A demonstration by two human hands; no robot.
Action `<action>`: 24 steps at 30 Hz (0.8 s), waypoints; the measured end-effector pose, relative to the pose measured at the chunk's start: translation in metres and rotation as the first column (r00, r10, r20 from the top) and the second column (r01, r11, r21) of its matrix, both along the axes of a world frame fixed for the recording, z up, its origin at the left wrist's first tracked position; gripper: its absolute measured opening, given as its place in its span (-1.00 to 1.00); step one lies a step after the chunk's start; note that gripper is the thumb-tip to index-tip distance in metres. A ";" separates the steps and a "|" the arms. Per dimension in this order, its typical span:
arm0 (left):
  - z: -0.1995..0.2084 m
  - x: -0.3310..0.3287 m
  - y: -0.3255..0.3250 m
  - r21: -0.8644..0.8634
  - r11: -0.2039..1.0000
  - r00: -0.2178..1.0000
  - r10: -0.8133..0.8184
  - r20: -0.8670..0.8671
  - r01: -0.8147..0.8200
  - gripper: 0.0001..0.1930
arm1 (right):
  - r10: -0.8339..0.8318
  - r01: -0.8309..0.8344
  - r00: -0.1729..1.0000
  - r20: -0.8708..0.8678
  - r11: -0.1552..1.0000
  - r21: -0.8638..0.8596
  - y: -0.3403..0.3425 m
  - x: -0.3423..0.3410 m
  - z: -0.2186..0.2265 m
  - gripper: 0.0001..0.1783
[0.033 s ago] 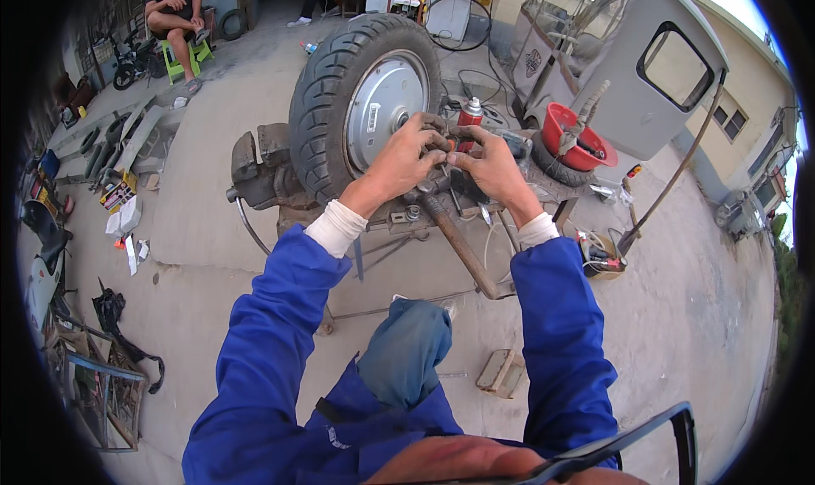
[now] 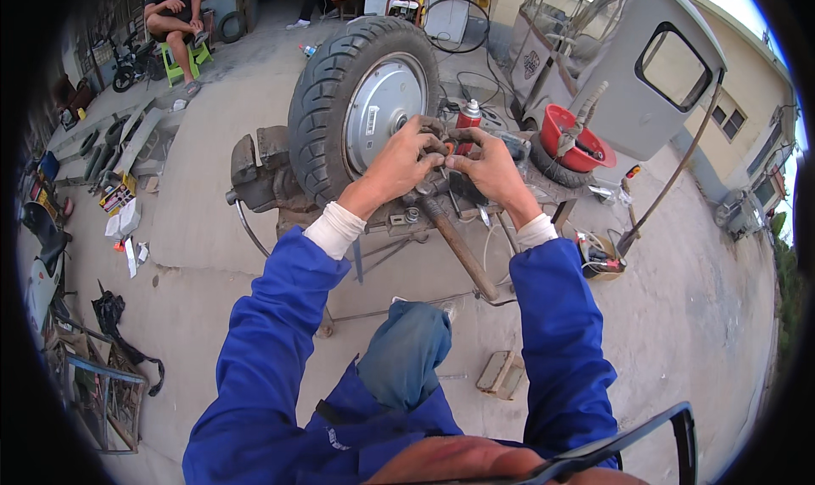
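Observation:
Both my hands meet over a cluttered metal workbench, right beside a wheel (image 2: 373, 112) with a black tyre and a silver hub. Between my fingertips is a small orange piece (image 2: 450, 148), too small to name its kind. My left hand (image 2: 401, 161) pinches it from the hub side, close to the axle. From the other side my right hand (image 2: 494, 173) closes thumb and fingers on it. Below them a hammer (image 2: 460, 247) lies with its wooden handle jutting past the bench edge. A red spray can (image 2: 469, 115) stands just behind my hands.
Left of the wheel sits a bench vise (image 2: 259, 169). A red bowl (image 2: 567, 137) rests on a small tyre (image 2: 556, 167) at the right. Beyond stands a grey vehicle cabin (image 2: 654, 69). A wooden block (image 2: 501, 375) lies on the floor. A person (image 2: 174, 14) sits far left.

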State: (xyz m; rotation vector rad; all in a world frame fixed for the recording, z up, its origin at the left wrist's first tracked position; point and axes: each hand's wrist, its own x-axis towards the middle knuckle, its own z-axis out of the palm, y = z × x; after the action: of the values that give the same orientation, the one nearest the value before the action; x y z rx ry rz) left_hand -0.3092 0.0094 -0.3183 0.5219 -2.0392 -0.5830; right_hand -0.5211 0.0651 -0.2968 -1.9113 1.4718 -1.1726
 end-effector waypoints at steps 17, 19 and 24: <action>-0.021 -0.012 0.006 0.151 0.988 0.992 -0.003 -0.126 0.022 -0.77 | -0.046 0.053 0.991 -0.128 0.997 0.056 0.014 0.003 0.016 -0.50; -0.017 -0.011 0.003 0.083 0.997 0.993 0.009 -0.117 0.000 -0.78 | -0.089 0.085 0.974 -0.211 0.996 -0.029 0.012 -0.001 0.014 -0.56; -0.006 0.002 -0.010 -0.067 0.996 0.997 0.058 0.058 -0.054 -0.74 | -0.141 0.109 0.949 -0.280 0.986 -0.127 0.009 -0.001 0.009 -0.67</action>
State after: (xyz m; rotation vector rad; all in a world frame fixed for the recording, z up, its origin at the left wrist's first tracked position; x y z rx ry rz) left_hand -0.3070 -0.0008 -0.3241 0.5617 -2.0858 -0.4706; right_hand -0.5219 0.0745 -0.2874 -2.1656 1.7349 -1.0827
